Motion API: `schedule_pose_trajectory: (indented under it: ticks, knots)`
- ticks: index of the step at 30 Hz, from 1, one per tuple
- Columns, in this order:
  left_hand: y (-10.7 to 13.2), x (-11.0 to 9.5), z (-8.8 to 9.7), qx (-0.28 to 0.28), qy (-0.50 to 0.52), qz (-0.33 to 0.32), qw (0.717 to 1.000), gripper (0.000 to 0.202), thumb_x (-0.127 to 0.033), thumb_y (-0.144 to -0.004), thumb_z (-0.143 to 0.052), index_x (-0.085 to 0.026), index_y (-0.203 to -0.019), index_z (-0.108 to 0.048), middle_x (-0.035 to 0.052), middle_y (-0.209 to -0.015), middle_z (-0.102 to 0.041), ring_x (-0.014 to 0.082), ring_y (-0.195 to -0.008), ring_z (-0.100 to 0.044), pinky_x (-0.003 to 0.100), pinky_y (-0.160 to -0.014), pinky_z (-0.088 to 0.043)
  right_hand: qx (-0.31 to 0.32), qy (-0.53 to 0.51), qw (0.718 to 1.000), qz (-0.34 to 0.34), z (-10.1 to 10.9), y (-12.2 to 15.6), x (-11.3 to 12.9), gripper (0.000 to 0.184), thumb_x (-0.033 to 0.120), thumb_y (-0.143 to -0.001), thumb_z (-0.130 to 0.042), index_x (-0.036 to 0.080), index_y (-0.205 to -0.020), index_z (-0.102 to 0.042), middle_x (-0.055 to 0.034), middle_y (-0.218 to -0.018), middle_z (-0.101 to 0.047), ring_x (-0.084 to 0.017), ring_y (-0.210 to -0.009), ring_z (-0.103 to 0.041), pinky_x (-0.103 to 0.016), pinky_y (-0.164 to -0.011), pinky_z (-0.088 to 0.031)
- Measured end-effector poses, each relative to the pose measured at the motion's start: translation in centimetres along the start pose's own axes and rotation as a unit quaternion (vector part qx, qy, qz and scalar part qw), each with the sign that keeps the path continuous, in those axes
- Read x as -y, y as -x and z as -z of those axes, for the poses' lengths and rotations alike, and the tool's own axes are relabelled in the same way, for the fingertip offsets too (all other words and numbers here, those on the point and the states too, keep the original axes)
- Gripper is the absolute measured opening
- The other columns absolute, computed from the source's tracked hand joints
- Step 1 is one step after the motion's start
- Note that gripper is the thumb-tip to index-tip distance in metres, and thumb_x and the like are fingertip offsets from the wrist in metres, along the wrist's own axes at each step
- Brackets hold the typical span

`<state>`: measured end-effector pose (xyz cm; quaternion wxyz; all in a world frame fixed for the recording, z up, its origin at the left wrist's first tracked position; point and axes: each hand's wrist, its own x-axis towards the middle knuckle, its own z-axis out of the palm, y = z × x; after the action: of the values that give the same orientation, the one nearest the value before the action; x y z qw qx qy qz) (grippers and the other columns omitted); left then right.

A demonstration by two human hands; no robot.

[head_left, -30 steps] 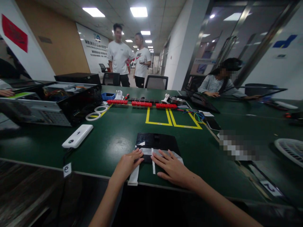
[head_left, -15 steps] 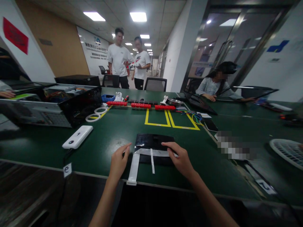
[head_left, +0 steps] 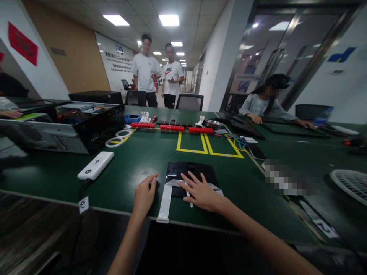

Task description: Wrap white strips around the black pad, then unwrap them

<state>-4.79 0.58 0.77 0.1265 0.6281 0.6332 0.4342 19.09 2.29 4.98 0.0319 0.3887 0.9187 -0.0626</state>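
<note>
A flat black panel (head_left: 200,168) lies on the green table near its front edge. A pale flat ribbon cable (head_left: 164,202) runs along it and down its left side, ending in a white connector (head_left: 163,220) at the table's edge. My right hand (head_left: 202,193) is spread palm-down over the lower part of the panel, covering part of the cable and most of a thin white strip. Just left of the panel, apart from it, my left hand (head_left: 145,193) rests with loosely bent fingers, a gap beside the thumb, and nothing visible in it.
A white power bank (head_left: 96,165) with a cable lies left, before an opened computer case (head_left: 57,133). White rings (head_left: 114,142), red strips (head_left: 172,127) and yellow tape outlines (head_left: 192,151) lie farther back. A phone (head_left: 257,152) is right; a co-worker (head_left: 265,101) sits beyond.
My right hand has moved left from the panel's right side and spread flat over the cable. The left hand has stayed nearly in place. The view has shifted slightly.
</note>
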Motion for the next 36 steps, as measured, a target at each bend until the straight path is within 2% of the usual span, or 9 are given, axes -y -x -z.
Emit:
schedule_pose_trajectory:
  ticks: [3, 7, 15, 19, 24, 28, 31, 33, 36]
  knots:
    - [0.0, 0.1, 0.0, 0.005, -0.003, 0.003, 1.000, 0.034, -0.031, -0.089, -0.040, -0.018, -0.105, -0.067, 0.0080, -0.105, -0.071, 0.0231, -0.097, -0.066, 0.034, -0.086, -0.047, 0.024, -0.036, 0.999, -0.009, 1.0, 1.0, -1.5, 0.065, 0.063, -0.087, -0.029, 0.033, -0.144, -0.020, -0.0049, -0.153, -0.010, -0.034, -0.138, -0.005, -0.070, -0.101, -0.006]
    - [0.0, 0.1, 0.0, 0.006, -0.004, 0.001, 1.000, 0.033, -0.031, -0.089, -0.040, -0.018, -0.104, -0.067, 0.0077, -0.105, -0.071, 0.0229, -0.097, -0.065, 0.033, -0.086, -0.047, 0.031, -0.115, 0.992, -0.048, 1.4, 3.4, -5.1, 0.052, 0.055, -0.093, -0.014, 0.038, -0.141, -0.026, 0.0024, -0.152, -0.013, -0.027, -0.139, -0.005, -0.064, -0.105, -0.003]
    - [0.0, 0.3, -0.2, 0.019, -0.024, 0.000, 1.000, 0.033, -0.031, -0.089, -0.040, -0.021, -0.105, -0.067, 0.0064, -0.105, -0.071, 0.0226, -0.096, -0.066, 0.033, -0.085, -0.047, -0.022, -0.136, 0.971, -0.196, -0.8, 9.6, -13.8, 0.054, 0.057, -0.091, -0.014, 0.039, -0.137, -0.035, 0.0050, -0.150, -0.019, -0.027, -0.139, -0.006, -0.064, -0.106, 0.000]
    - [0.0, 0.3, -0.2, 0.023, -0.027, 0.002, 0.999, 0.033, -0.031, -0.089, -0.040, -0.020, -0.105, -0.067, 0.0060, -0.105, -0.071, 0.0230, -0.096, -0.066, 0.033, -0.085, -0.047, -0.033, -0.147, 0.960, -0.235, -0.9, 12.2, -15.8, 0.055, 0.058, -0.090, -0.015, 0.039, -0.135, -0.040, 0.0053, -0.149, -0.021, -0.027, -0.138, -0.007, -0.063, -0.106, -0.001]
    - [0.0, 0.3, -0.1, 0.026, -0.024, 0.006, 0.999, 0.032, -0.031, -0.089, -0.041, -0.020, -0.105, -0.067, 0.0058, -0.105, -0.071, 0.0222, -0.097, -0.065, 0.031, -0.085, -0.046, -0.035, -0.172, 0.958, -0.226, -0.8, 13.7, -17.0, 0.052, 0.051, -0.092, -0.014, 0.039, -0.134, -0.042, 0.0058, -0.149, -0.022, -0.024, -0.138, -0.009, -0.061, -0.107, 0.001]
    - [0.0, 0.0, 0.0, 0.025, -0.025, 0.005, 0.999, 0.032, -0.031, -0.089, -0.041, -0.021, -0.104, -0.067, 0.0058, -0.106, -0.071, 0.0223, -0.098, -0.065, 0.032, -0.085, -0.047, -0.044, -0.155, 0.966, -0.203, -0.8, 14.3, -17.8, 0.048, 0.046, -0.089, -0.025, 0.037, -0.132, -0.045, 0.0018, -0.147, -0.028, -0.026, -0.137, -0.015, -0.063, -0.105, -0.006]
    - [0.0, -0.1, 0.1, 0.023, -0.027, 0.003, 0.999, 0.032, -0.031, -0.089, -0.040, -0.020, -0.104, -0.067, 0.0064, -0.105, -0.071, 0.0226, -0.096, -0.066, 0.032, -0.084, -0.047, -0.060, -0.135, 0.974, -0.170, -0.6, 15.1, -18.1, 0.050, 0.036, -0.083, -0.037, 0.031, -0.132, -0.048, -0.0027, -0.145, -0.033, -0.027, -0.136, -0.020, -0.063, -0.104, -0.014]
    - [0.0, 0.0, 0.0, 0.022, -0.026, 0.001, 0.999, 0.032, -0.030, -0.089, -0.041, -0.020, -0.104, -0.067, 0.0062, -0.105, -0.071, 0.0223, -0.096, -0.066, 0.032, -0.085, -0.047, -0.073, -0.110, 0.977, -0.169, -0.5, 15.8, -18.4, 0.054, 0.026, -0.076, -0.041, 0.026, -0.130, -0.051, -0.0058, -0.144, -0.036, -0.027, -0.134, -0.025, -0.057, -0.105, -0.023]
    - [0.0, 0.2, -0.1, 0.024, -0.024, 0.002, 0.999, 0.032, -0.031, -0.089, -0.041, -0.020, -0.104, -0.067, 0.0064, -0.106, -0.071, 0.0222, -0.097, -0.065, 0.032, -0.086, -0.047, -0.092, -0.053, 0.975, -0.193, -0.7, 16.9, -19.2, 0.056, 0.018, -0.071, -0.041, 0.020, -0.124, -0.057, -0.0103, -0.139, -0.043, -0.025, -0.126, -0.042, -0.043, -0.101, -0.038]
